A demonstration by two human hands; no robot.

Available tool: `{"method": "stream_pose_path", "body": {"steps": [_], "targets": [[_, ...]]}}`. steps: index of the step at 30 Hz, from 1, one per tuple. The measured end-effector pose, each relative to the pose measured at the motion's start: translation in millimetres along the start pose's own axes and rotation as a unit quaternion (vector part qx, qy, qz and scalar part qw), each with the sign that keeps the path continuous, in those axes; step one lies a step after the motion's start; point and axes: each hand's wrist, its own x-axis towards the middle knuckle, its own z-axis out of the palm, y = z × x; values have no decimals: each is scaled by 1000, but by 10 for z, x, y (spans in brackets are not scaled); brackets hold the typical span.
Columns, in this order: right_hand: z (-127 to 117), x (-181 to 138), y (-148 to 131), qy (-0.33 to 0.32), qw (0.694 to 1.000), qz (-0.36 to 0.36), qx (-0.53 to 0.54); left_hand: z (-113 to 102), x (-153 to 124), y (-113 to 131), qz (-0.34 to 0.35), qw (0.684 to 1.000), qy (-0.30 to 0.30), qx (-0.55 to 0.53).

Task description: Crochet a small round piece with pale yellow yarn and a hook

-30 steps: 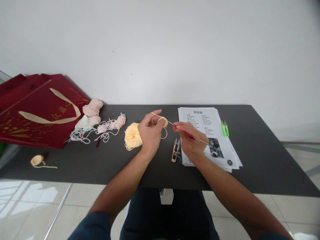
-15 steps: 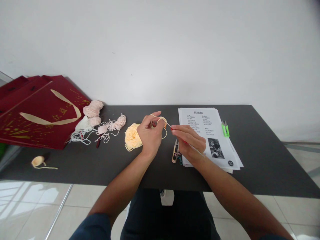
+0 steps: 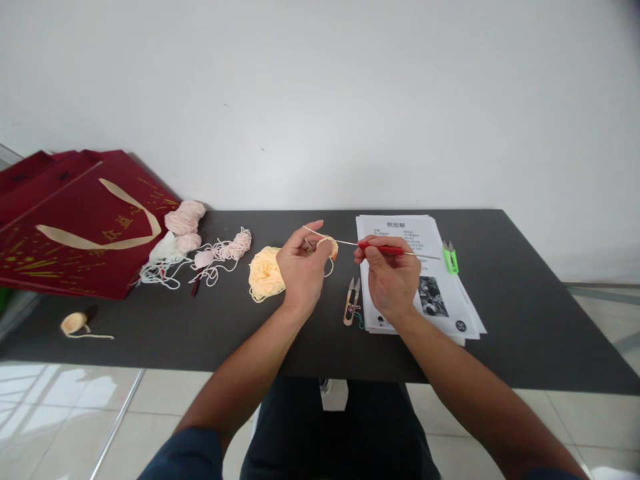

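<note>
Between the thumb and fingers of my left hand (image 3: 304, 267) is pinched a small pale yellow crochet piece (image 3: 327, 245), mostly covered by the fingers. A strand of yarn runs over the raised index finger, and a loop hangs below the piece. My right hand (image 3: 393, 277) is closed around the red grip of a crochet hook (image 3: 383, 249). The hook's thin metal shaft points left to the piece; its tip is too small to make out. Just left of my left hand lies a ball of yellow yarn (image 3: 266, 274), partly behind the wrist.
Printed sheets (image 3: 453, 307) lie under my right hand, with green thread snips (image 3: 451, 258) on their right edge. Other snips (image 3: 351, 303) lie left of them. Pink and white yarn (image 3: 185, 217), a red bag (image 3: 95, 227) and a small cream crocheted cup (image 3: 75, 323) are at left.
My right hand has rolled over, palm side now showing, and the hook has swung from slanting to nearly level. My left hand has barely moved.
</note>
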Motion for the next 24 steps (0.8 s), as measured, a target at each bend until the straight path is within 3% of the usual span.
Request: {"method": "stream_pose_path", "body": {"steps": [8,12,17,19,21,24], "targets": [[9,-21,19,-1,999,-29,-38,-20,-25,-15,28,999,-7,36],[14,-70,3,-25,993,-80,-82,-38,-18,-43,50,997,5,65],[-64,-102,-9,-110,945,-224,-213,-40,5,-72,51,997,20,54],[-97,-97,2,-132,931,-246,-235,-35,16,-68,32,999,19,25],[-106,-89,21,-131,938,-231,-222,-31,26,-57,9,1000,14,-10],[-72,-81,62,-86,975,-145,-147,-25,35,-38,-11,999,12,-42]]}}
